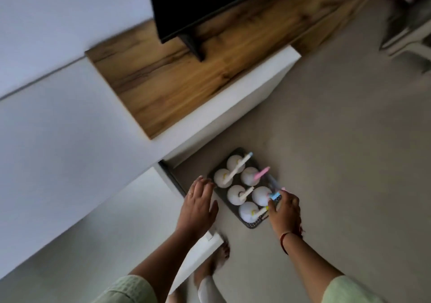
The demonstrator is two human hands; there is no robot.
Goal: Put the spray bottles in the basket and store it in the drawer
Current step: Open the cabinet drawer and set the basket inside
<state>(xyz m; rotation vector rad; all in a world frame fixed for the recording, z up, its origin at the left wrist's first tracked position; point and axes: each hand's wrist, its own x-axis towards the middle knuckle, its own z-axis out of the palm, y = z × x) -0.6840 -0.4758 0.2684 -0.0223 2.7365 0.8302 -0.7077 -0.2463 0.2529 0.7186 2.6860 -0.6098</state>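
Six white spray bottles (246,187) sitting in dark basket (253,225) on floor (338,163); labels unreadable. Left hand (198,206) hovering spread, empty; right hand (285,209) seemingly gripping basket rim.

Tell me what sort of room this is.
Probably a living room in a home. A dark flat screen stands on a low unit with a wood top and white fronts, and the floor is plain and pale. A basket of spray bottles sits on that floor.
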